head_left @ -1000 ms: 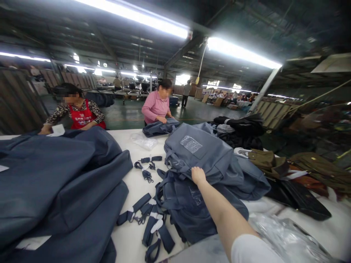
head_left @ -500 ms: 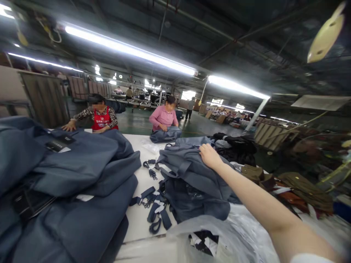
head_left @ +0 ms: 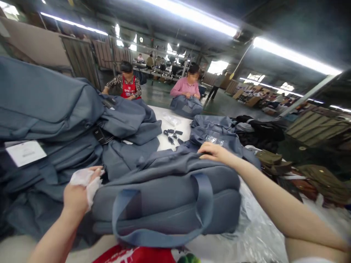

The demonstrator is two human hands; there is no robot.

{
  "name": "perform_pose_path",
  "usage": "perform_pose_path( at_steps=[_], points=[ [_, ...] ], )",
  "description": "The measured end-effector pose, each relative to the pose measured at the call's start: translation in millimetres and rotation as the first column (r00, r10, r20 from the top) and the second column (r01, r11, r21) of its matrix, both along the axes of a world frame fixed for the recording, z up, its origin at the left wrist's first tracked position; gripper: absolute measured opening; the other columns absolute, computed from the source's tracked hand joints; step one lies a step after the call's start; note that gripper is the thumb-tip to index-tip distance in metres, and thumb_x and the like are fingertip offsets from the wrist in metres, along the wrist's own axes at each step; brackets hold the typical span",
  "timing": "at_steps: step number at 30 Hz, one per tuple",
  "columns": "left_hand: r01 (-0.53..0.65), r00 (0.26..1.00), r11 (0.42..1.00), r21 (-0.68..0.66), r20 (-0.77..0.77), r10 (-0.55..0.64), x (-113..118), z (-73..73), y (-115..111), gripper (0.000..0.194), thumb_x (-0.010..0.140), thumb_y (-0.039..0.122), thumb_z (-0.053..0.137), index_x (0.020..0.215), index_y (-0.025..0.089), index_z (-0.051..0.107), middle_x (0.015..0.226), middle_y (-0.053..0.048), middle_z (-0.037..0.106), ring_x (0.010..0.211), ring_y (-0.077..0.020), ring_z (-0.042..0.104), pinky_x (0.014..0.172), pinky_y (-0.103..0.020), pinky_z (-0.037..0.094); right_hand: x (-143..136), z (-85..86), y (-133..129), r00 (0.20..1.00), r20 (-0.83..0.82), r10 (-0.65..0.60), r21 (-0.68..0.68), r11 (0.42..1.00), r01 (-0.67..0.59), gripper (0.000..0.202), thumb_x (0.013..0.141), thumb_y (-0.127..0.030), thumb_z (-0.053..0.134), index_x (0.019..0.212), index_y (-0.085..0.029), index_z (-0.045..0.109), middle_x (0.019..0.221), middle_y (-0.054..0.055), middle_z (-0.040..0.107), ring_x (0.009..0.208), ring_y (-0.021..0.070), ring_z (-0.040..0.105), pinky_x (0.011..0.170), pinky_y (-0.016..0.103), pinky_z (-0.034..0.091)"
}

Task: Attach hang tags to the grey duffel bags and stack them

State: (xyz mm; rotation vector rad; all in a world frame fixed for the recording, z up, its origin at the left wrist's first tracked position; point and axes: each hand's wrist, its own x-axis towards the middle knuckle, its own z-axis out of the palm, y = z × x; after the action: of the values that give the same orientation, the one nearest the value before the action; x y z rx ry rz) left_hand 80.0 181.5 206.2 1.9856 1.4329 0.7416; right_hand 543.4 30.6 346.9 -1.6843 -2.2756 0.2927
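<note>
Gripping on both sides: left hand [head_left: 75, 195] is curling closed around a crumpled white tissue-like piece [head_left: 82, 179] by the left end of the near blue-grey soft fabric bag [head_left: 170, 197]; can't tell if it is also holding bag fabric. Right hand [head_left: 215, 151] is closing over the bag's top edge, fingers bent, little gap showing. Bag is lying on its side across lower centre, blue-grey webbing handle [head_left: 159, 238] looping toward the bottom edge.

Going left to right: heap of blue-grey bags [head_left: 49, 95] is filling the left side, white paper tag [head_left: 26, 152] hanging off it, black tag [head_left: 102, 135] showing nearer centre. Co-worker in red apron [head_left: 128, 87] is reaching to the heap's far side. Dark straps with clips [head_left: 174, 132] are lying on the white tabletop [head_left: 166, 145], upper centre. Co-worker in pink top [head_left: 185, 87] is handling another blue-grey bag [head_left: 186, 106]. More blue-grey bags [head_left: 214, 124] are sitting behind the right hand; clear plastic [head_left: 257, 219] is spreading lower right, olive bag [head_left: 318, 175] lying at far right.

Step in hand, my read: positioning the near bag two-handed. Next move is probably calling for a firm right-hand hold on the top edge, a surer left-hand purchase at the end, and the loose handle staying free of the plastic.
</note>
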Motion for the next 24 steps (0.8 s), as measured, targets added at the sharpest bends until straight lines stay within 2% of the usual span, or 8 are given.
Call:
perform_pose_path(
  at_steps=[3, 6, 8, 10, 14, 16, 19, 24],
  points=[
    [0.125, 0.985, 0.975, -0.182, -0.096, -0.144, 3.2, -9.5, -9.6, 0.038, 0.077, 0.049, 0.049, 0.091, 0.019, 0.067, 0.097, -0.009, 0.072, 0.100, -0.0301, 0.062, 0.087, -0.035, 0.046, -46.0, -95.6, 18.5, 0.995, -0.098, 0.018, -0.426, 0.903, -0.058, 0.026, 0.089, -0.033, 0.051, 0.101, -0.017, 0.069, 0.101, 0.007, 0.067, 0.094, 0.0180, 0.062, 0.090, 0.030, 0.046],
    [0.314, 0.921, 0.841, -0.442, -0.073, -0.382, 5.2, -29.8, -26.7, 0.036, 0.073, 0.053, 0.053, 0.071, 0.020, 0.067, 0.079, -0.007, 0.073, 0.081, -0.0286, 0.066, 0.075, -0.031, 0.048, -79.0, -144.9, 21.1, 0.970, -0.187, -0.155, -0.518, 0.855, 0.037, 0.030, 0.093, -0.027, 0.043, 0.108, -0.018, 0.067, 0.112, 0.006, 0.066, 0.104, 0.0181, 0.060, 0.097, 0.031, 0.043],
    [0.327, 0.913, 0.816, -0.476, -0.063, -0.403, 0.6, -35.7, -33.6, 0.038, 0.073, 0.055, 0.052, 0.070, 0.020, 0.068, 0.080, -0.007, 0.074, 0.083, -0.0285, 0.066, 0.077, -0.031, 0.048, -90.5, -143.6, 12.7, 0.950, -0.246, -0.191, -0.436, 0.897, 0.067, 0.032, 0.094, -0.031, 0.041, 0.109, -0.018, 0.066, 0.112, 0.007, 0.065, 0.105, 0.0185, 0.059, 0.098, 0.032, 0.042],
    [0.269, 0.939, 0.868, -0.417, -0.086, -0.332, -4.8, -30.2, -35.0, 0.041, 0.072, 0.055, 0.052, 0.079, 0.019, 0.071, 0.091, -0.008, 0.074, 0.092, -0.0292, 0.065, 0.084, -0.031, 0.047, -100.3, -125.7, -2.2, 0.958, -0.243, -0.152, -0.307, 0.949, 0.072, 0.033, 0.092, -0.037, 0.046, 0.110, -0.018, 0.065, 0.110, 0.008, 0.065, 0.103, 0.0195, 0.058, 0.096, 0.034, 0.043],
    [0.330, 0.928, 0.880, -0.341, -0.052, -0.368, 8.2, 8.1, -33.7, 0.039, 0.072, 0.051, 0.055, 0.086, 0.019, 0.071, 0.095, -0.006, 0.073, 0.092, -0.0272, 0.065, 0.087, -0.030, 0.046, -129.8, -90.4, -38.6, 0.979, -0.175, -0.103, -0.165, 0.984, 0.074, 0.045, 0.079, -0.049, 0.063, 0.112, -0.018, 0.060, 0.105, 0.009, 0.062, 0.099, 0.0222, 0.056, 0.090, 0.035, 0.044],
    [0.456, 0.873, 0.832, -0.315, -0.021, -0.487, 31.0, 31.8, -35.9, 0.037, 0.077, 0.051, 0.052, 0.083, 0.019, 0.070, 0.086, -0.004, 0.073, 0.083, -0.0242, 0.065, 0.079, -0.028, 0.046, -146.5, -85.6, -53.7, 0.983, -0.134, -0.125, -0.128, 0.986, 0.108, 0.053, 0.070, -0.052, 0.071, 0.108, -0.017, 0.059, 0.101, 0.009, 0.061, 0.096, 0.0237, 0.055, 0.086, 0.036, 0.045],
    [0.625, 0.747, 0.726, -0.286, -0.047, -0.663, 75.0, 59.2, -40.7, 0.039, 0.080, 0.052, 0.050, 0.081, 0.018, 0.070, 0.079, -0.005, 0.071, 0.074, -0.0220, 0.063, 0.073, -0.027, 0.045, -165.5, -88.9, -68.4, 0.981, -0.055, -0.187, -0.054, 0.981, 0.184, 0.038, 0.070, -0.038, 0.072, 0.099, -0.017, 0.059, 0.093, 0.008, 0.059, 0.090, 0.0234, 0.053, 0.081, 0.036, 0.045],
    [0.747, 0.546, 0.530, -0.402, -0.083, -0.833, 134.3, 72.2, -45.9, 0.039, 0.063, 0.056, 0.067, 0.064, 0.017, 0.067, 0.054, 0.000, 0.060, 0.055, -0.0168, 0.053, 0.055, -0.024, 0.038, -177.4, -94.0, -80.0, 0.964, -0.038, -0.264, 0.058, 0.962, 0.266, 0.022, 0.070, -0.018, 0.062, 0.092, -0.018, 0.059, 0.086, 0.007, 0.058, 0.084, 0.0221, 0.051, 0.074, 0.033, 0.043]
  ],
)
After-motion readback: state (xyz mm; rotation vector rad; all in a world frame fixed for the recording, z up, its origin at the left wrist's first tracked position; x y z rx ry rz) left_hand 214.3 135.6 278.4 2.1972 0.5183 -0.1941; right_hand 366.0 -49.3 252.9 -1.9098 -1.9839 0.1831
